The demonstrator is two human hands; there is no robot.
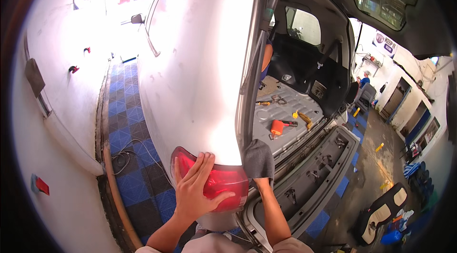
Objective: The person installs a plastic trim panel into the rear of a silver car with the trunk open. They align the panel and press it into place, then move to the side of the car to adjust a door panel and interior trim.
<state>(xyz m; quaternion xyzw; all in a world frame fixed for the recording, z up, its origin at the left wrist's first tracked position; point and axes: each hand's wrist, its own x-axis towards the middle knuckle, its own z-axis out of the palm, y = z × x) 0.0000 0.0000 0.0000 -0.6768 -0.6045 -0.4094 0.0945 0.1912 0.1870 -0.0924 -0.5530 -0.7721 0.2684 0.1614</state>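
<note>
At the white car's [195, 72] rear corner, the red tail light [230, 177] is being steadied, seemingly, by the spread left hand [195, 189], while any right hand [261, 182] grip is being hidden by a grey cloth [259, 157].

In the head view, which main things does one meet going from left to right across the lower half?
Red-and-grey object on the wall, red tail light, grey cloth, orange-red tool, black-and-cream seat part.

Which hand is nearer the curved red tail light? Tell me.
Left: left hand lies on the tail light; right hand, mostly hidden by dark grey cloth, is to its right.
</note>
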